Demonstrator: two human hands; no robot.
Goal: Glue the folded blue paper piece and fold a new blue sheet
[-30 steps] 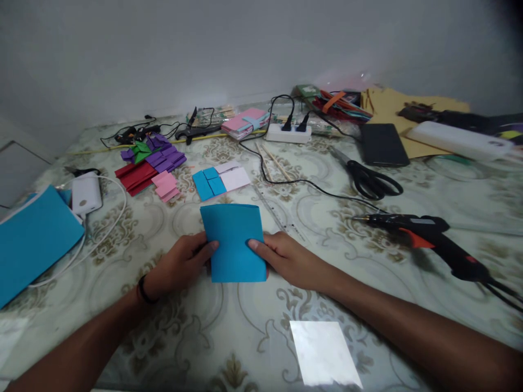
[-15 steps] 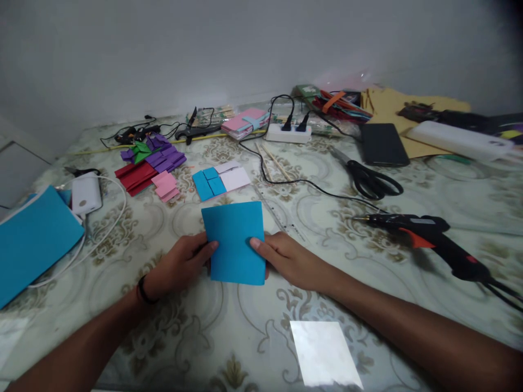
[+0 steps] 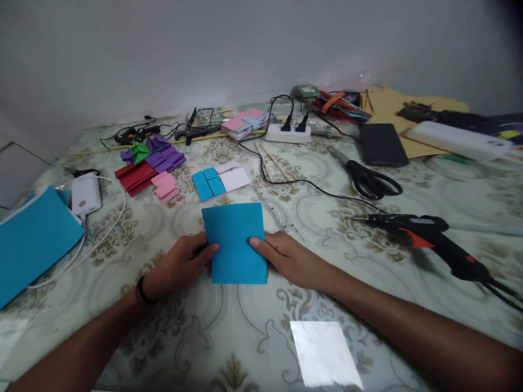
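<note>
Evenly, the left hand (image 3: 183, 260) and right hand (image 3: 291, 256) pinch a blue paper sheet (image 3: 236, 256) by opposite side edges, just below the frame's centre, thumbs on its near face. The left forearm (image 3: 85, 340) rises from the lower left, a dark bracelet (image 3: 145, 289) at the wrist; the right forearm (image 3: 400, 316) slants in from the lower right. Most fingers are hidden behind the sheet. The frame's left edge cuts off a blue paper stack (image 3: 38, 242); the right edge cuts off the glue gun's cord (image 3: 504, 295).

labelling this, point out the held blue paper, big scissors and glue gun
Held blue paper (image 3: 236, 245): head view, front face
Big scissors (image 3: 358, 173): head view, handles near pivot
Glue gun (image 3: 425, 225): head view, black body
</note>
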